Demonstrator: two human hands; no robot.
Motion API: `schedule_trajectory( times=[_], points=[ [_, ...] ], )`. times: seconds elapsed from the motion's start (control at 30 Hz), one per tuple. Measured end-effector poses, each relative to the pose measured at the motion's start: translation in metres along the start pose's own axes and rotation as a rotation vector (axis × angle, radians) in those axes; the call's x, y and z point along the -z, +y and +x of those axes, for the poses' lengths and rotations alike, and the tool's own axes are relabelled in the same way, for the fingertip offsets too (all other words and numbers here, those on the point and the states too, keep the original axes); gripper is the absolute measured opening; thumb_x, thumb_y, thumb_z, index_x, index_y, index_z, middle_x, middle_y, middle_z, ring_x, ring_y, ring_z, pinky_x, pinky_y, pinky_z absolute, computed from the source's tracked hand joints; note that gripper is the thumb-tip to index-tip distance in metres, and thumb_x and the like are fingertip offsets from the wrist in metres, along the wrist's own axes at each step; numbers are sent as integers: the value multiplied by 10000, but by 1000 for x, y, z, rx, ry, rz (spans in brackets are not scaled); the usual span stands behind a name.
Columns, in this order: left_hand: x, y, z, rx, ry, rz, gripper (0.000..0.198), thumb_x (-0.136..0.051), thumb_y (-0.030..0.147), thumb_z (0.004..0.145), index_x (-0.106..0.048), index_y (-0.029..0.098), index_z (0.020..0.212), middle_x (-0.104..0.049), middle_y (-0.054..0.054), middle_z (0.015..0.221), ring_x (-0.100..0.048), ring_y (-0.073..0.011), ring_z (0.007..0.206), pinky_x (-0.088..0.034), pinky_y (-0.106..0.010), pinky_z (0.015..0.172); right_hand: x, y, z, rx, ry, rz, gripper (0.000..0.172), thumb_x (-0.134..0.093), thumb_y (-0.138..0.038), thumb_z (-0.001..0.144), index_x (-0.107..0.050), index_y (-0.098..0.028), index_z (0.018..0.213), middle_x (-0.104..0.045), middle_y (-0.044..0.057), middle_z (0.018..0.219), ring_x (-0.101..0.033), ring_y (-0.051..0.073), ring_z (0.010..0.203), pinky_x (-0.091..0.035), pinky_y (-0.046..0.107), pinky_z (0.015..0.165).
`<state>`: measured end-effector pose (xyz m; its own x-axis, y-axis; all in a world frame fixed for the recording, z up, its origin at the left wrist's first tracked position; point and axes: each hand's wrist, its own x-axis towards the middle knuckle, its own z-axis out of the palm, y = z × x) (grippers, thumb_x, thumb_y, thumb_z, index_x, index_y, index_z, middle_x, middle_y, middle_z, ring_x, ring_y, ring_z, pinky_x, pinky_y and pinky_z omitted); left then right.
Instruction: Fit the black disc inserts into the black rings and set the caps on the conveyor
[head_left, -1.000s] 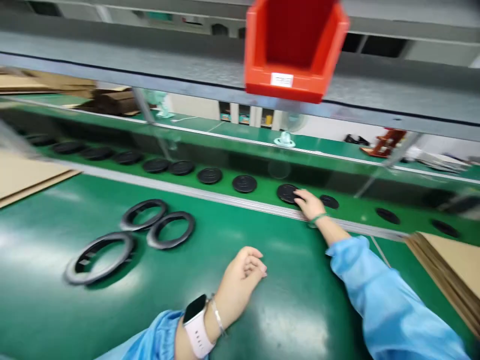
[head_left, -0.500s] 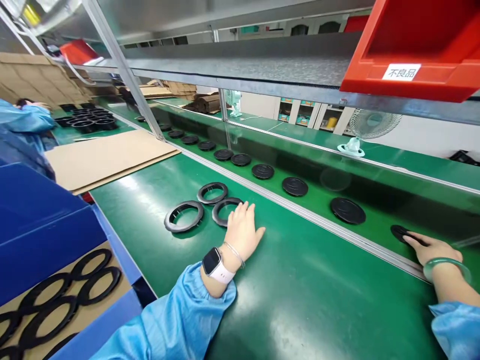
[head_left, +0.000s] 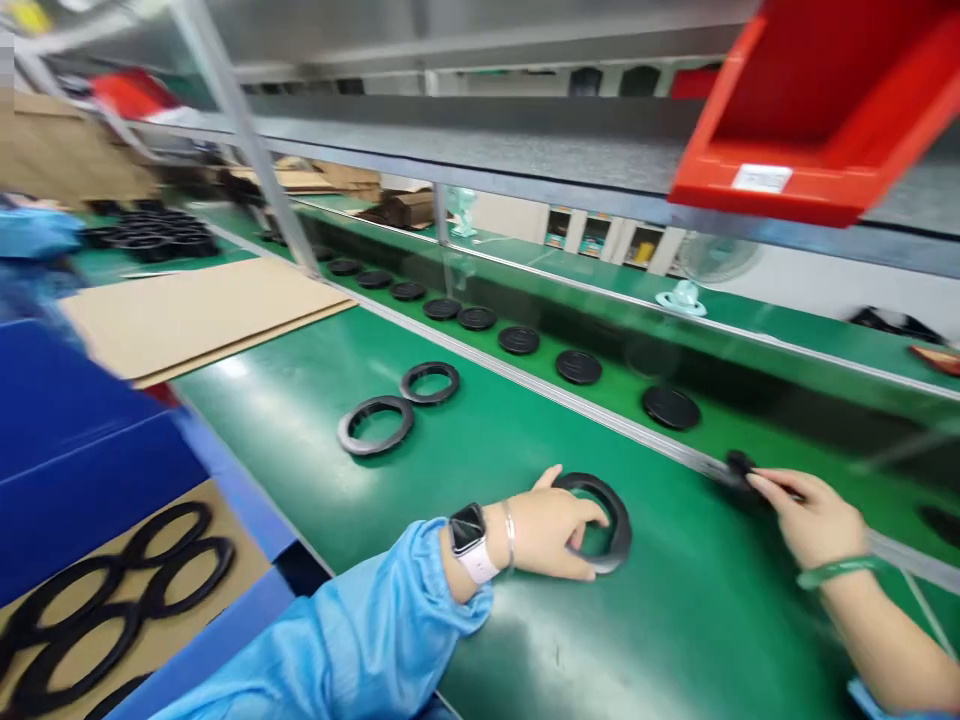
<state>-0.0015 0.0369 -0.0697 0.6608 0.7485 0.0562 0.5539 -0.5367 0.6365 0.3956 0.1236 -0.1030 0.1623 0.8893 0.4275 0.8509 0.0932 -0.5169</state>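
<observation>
My left hand [head_left: 551, 532], with a watch at its wrist, grips the left side of a black ring [head_left: 621, 530] on the green tabletop. Its fingers reach into the ring's opening. Two more black rings [head_left: 375, 427] [head_left: 430, 383] lie side by side farther left. At the right, my right hand [head_left: 817, 520], wearing a green bangle, pinches a black disc [head_left: 741, 468] over the metal rail; the disc is tilted and blurred. A row of black discs [head_left: 671, 407] lies on the green strip behind the rail.
Blue box [head_left: 247, 620] with black rings on cardboard at lower left. Cardboard sheets [head_left: 202, 310] lie at the table's left. A metal shelf with a red bin [head_left: 780, 190] hangs above. Another person's blue sleeve [head_left: 37, 235] shows at far left. Metal rail [head_left: 525, 378] crosses the table.
My left hand has moved right with one ring, away from the other two. My right hand has lifted a disc off the strip and brought it left to the rail. The view has shifted slightly.
</observation>
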Motion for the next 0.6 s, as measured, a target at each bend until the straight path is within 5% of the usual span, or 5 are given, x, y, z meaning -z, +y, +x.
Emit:
schedule_trajectory(
  times=[0.1,0.2,0.4,0.5,0.6],
  points=[
    [-11,9,-2,-56,29,-19,462,-811,564,660,-712,260,995,-615,57,575,-651,-218,656,-86,-609,1206,17,-50,-53,57,-249,66,224,-620,-485,790,-732,-293,758,-706,88,900,-656,299,894,-509,458,852],
    [-21,20,5,-26,93,111,444,-813,632,613,-700,246,802,-598,24,578,-640,-252,692,-148,-611,1175,20,-76,-99,116,-421,49,137,-603,-286,845,-719,-250,779,-682,70,881,-643,260,863,-503,422,840],
    [-32,59,13,49,101,287,94,-665,251,777,-669,203,696,-676,-102,711,-636,-338,826,-407,-568,914,5,-90,-131,43,-373,106,126,-701,-162,844,-713,-193,966,-632,43,887,-618,195,804,-515,353,786],
    [-34,68,16,110,85,38,93,-617,277,832,-684,214,831,-706,-80,842,-641,-278,807,-487,-445,785,1,-87,-126,30,-373,149,239,-790,-179,798,-739,-189,1032,-627,32,854,-616,183,786,-523,340,775],
    [-42,60,22,247,32,-581,216,-705,318,786,-645,209,962,-727,-58,988,-672,-214,808,-533,-382,789,-1,-84,-122,6,-377,178,149,-791,-151,798,-767,-196,939,-629,27,848,-621,175,801,-521,326,779]
  ],
)
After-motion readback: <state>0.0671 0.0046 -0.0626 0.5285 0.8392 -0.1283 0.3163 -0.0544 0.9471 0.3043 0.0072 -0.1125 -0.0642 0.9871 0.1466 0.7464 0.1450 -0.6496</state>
